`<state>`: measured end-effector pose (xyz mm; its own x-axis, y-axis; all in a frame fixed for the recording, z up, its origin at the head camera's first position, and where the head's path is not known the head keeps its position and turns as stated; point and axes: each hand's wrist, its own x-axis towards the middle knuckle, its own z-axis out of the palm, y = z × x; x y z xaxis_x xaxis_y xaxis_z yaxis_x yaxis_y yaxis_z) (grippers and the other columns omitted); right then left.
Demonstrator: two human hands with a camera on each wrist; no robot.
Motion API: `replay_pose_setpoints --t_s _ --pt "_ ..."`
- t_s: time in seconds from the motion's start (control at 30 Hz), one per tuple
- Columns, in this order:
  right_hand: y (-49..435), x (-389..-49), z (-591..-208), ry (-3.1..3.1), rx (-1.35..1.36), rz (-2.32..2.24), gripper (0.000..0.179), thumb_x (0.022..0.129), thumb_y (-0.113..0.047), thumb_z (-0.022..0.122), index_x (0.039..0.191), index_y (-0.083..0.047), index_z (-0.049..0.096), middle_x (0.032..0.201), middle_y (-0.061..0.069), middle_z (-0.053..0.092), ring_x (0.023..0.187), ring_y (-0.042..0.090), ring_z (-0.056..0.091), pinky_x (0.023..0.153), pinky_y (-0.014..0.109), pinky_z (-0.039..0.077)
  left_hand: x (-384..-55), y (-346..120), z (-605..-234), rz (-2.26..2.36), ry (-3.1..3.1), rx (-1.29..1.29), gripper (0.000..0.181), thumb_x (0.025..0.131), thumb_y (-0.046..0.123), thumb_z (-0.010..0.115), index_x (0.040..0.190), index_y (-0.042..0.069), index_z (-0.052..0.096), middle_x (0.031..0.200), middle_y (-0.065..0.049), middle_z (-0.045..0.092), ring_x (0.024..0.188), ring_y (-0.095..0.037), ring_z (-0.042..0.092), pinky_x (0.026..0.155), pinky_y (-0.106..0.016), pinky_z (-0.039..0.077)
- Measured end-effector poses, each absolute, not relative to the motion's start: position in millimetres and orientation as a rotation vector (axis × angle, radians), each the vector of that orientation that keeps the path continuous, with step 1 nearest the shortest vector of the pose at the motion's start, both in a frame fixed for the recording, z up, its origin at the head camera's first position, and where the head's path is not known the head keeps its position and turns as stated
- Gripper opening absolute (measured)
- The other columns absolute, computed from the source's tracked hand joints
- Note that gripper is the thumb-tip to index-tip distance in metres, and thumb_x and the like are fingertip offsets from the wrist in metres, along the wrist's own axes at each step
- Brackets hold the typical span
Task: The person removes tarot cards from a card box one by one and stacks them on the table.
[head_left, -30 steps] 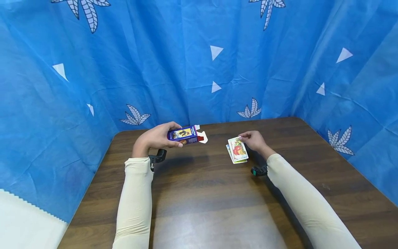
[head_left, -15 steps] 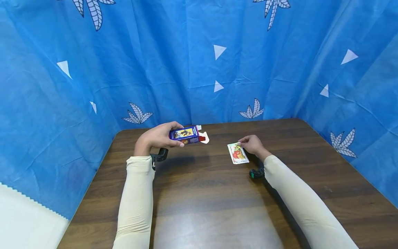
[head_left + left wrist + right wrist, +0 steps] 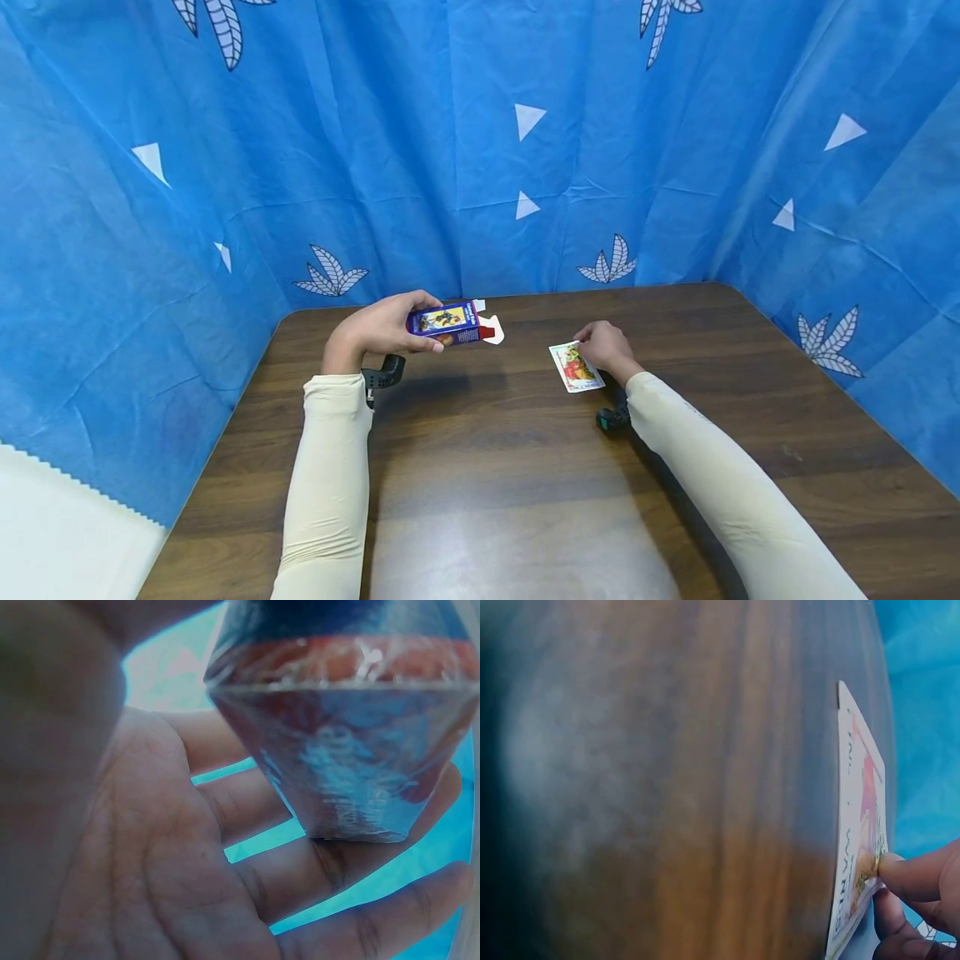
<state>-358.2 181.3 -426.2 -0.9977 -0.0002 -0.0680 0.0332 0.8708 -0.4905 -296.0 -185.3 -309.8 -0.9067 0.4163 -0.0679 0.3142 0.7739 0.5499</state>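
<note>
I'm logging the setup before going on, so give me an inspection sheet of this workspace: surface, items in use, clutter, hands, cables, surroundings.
Surface: dark wood-grain table, glare near the front.
Job's things: blue box, flaps open at one end; illustrated card, picture side up, whether others lie under it cannot be told.
Clutter: nothing seen.
Hands: left hand grips the box; right hand pinches the card.
Cables: nothing seen.
Surroundings: blue patterned curtain behind and at both sides; white zigzag-edged material at lower left.
</note>
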Motion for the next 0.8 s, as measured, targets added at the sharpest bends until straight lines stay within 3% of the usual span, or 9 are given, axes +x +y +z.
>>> replay_pose_setpoints --t_s 0.23,0.37,0.47,0.63,0.8 --pt "179.6 -356.0 -427.5 3.003 0.031 -0.758 0.021 0.087 -0.023 0.059 0.1 -0.009 0.066 0.1 0.01 0.063 0.086 0.024 0.055 0.074 0.037 0.045 -297.5 -184.4 -311.9 0.802 2.774 0.569 0.071 0.072 0.044 0.075 0.129 0.017 0.044 0.121 -0.006 0.053 0.105 -0.024 0.051 0.088 -0.038 0.049" --pt "174.1 -354.4 -422.9 3.041 -0.023 -0.851 0.023 0.088 -0.025 0.055 0.099 -0.009 0.065 0.099 0.01 0.064 0.085 0.024 0.056 0.074 0.037 0.046 -297.6 -182.2 -313.1 0.832 2.733 0.563 0.071 0.072 0.042 0.076 0.13 0.017 0.043 0.121 -0.006 0.052 0.103 -0.025 0.052 0.078 -0.033 0.052" --pt "158.0 -350.8 -409.4 3.016 -0.139 -1.129 0.024 0.091 -0.028 0.052 0.098 -0.009 0.066 0.097 0.01 0.065 0.08 0.016 0.055 0.07 0.029 0.046 -298.1 -180.9 -312.3 0.849 2.707 0.562 0.072 0.071 0.043 0.076 0.13 0.018 0.042 0.12 -0.006 0.052 0.102 -0.025 0.052 0.071 -0.03 0.053" --pt "117.3 -338.6 -374.5 2.331 -0.317 -1.85 0.027 0.093 -0.029 0.053 0.103 -0.006 0.063 0.082 0.003 0.061 0.052 0.005 0.039 0.043 0.019 0.03 -299.6 -180.6 -309.9 0.809 2.746 0.593 0.074 0.069 0.047 0.076 0.129 0.019 0.043 0.12 -0.004 0.053 0.105 -0.023 0.051 0.086 -0.037 0.05" --pt "90.3 -330.6 -359.1 1.945 -0.326 -1.866 0.038 0.092 -0.034 0.054 0.112 -0.001 0.056 0.074 -0.001 0.058 0.044 0.006 0.034 0.036 0.019 0.021 -299.6 -180.8 -309.5 0.793 2.77 0.608 0.073 0.07 0.046 0.076 0.128 0.018 0.044 0.12 -0.004 0.054 0.105 -0.023 0.052 0.091 -0.039 0.047"
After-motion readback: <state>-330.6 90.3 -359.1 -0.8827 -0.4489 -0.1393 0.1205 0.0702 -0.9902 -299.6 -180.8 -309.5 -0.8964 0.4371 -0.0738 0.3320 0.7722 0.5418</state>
